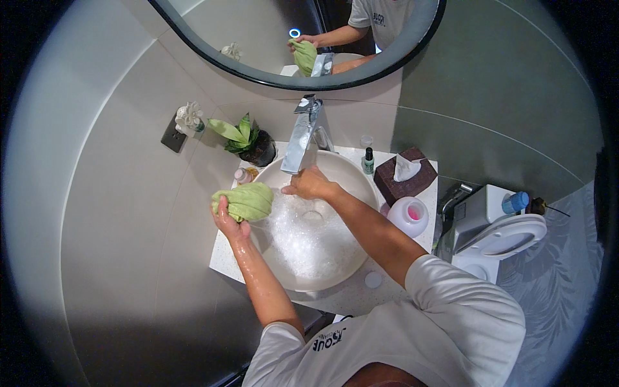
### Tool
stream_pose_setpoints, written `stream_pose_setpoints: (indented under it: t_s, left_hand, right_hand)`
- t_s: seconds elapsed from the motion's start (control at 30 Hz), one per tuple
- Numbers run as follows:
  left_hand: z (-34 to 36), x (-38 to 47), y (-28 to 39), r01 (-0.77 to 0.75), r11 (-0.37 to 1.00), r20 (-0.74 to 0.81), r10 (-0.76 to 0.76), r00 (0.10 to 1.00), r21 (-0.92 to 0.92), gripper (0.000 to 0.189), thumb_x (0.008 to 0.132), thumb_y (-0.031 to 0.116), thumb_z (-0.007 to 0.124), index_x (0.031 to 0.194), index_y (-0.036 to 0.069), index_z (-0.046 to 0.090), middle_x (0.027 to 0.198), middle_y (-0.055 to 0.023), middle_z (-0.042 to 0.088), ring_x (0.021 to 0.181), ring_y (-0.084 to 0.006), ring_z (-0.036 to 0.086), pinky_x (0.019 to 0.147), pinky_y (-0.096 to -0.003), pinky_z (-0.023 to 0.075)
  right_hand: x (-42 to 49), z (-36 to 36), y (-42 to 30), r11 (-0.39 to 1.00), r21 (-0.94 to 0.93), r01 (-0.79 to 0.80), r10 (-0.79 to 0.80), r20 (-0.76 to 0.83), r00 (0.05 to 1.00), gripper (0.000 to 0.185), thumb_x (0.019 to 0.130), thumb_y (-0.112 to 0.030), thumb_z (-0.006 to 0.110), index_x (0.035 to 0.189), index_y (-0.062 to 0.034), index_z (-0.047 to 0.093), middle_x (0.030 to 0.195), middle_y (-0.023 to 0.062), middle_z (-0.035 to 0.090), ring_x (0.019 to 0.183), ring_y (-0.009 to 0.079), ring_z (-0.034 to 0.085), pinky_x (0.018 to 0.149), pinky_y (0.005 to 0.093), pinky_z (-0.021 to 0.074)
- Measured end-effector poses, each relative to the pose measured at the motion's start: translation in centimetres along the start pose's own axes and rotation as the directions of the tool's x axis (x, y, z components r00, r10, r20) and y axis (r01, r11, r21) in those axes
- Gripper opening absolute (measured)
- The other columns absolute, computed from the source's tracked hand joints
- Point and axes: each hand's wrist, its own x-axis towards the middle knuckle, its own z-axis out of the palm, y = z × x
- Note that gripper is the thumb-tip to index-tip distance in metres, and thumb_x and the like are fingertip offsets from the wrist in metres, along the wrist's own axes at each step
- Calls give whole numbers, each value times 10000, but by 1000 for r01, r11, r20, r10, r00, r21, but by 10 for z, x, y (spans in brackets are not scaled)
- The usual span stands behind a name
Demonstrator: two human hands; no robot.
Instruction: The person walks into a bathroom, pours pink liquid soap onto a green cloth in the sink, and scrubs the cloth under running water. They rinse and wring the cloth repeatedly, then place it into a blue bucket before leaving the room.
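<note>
My left hand is shut on a bunched green cloth, raised over the left rim of the round washbasin. Wet streaks shine on my left forearm. Just below the spout of the chrome faucet is my right hand, palm turned down and fingers partly hidden, inside the basin's upper part. Whether those fingers hold anything cannot be seen. White suds cover much of the water in the basin.
A potted plant and a small pink-capped bottle stand left of the faucet. To the right are a small green bottle, a brown tissue box, a white open-necked container and a round white cap. A toilet stands further right.
</note>
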Motion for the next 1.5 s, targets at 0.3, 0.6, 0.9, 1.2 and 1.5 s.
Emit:
stream_pose_setpoints:
  t_s: [0.3,0.6,0.9,1.2,1.5]
  left_hand:
    - [35,-6,-65,15,998,68,-20,997,68,318,759,31,542,1061,72,451,936,-86,524,835,-216,551,737,-330,474]
    - [61,-23,-107,280,953,417,-302,857,115,313,761,29,536,1063,26,456,921,-94,558,815,-207,566,752,-323,472]
    - [5,-21,-126,492,800,183,-457,870,-343,347,856,300,437,1075,32,470,1027,-125,538,947,-252,531,848,-370,426]
    - [-22,11,-189,552,828,535,-510,674,94,384,828,306,489,1081,16,487,1050,-111,538,948,-189,518,813,-300,426]
    - [54,8,-136,-162,254,281,-556,782,954,420,819,359,493,1071,23,481,999,-83,558,911,-181,524,766,-282,429]
  right_hand:
    - [-19,13,14,886,455,-84,211,-235,949,527,787,-430,505,1173,-77,440,1146,153,466,1008,315,477,813,421,405]
    - [-44,37,31,-859,482,-170,70,441,895,682,753,-662,376,1135,-114,510,1102,203,500,1073,288,455,874,546,344]
    - [25,53,3,348,934,82,650,-303,697,309,692,-322,598,784,-28,619,750,141,619,663,312,592,615,405,467]
    - [-34,8,-26,989,47,137,-93,-524,847,164,598,-255,606,709,-137,631,781,77,606,718,286,573,584,393,469]
    - [-30,44,29,179,984,12,701,-136,700,256,735,-267,560,831,-33,598,847,113,605,694,246,606,640,361,488]
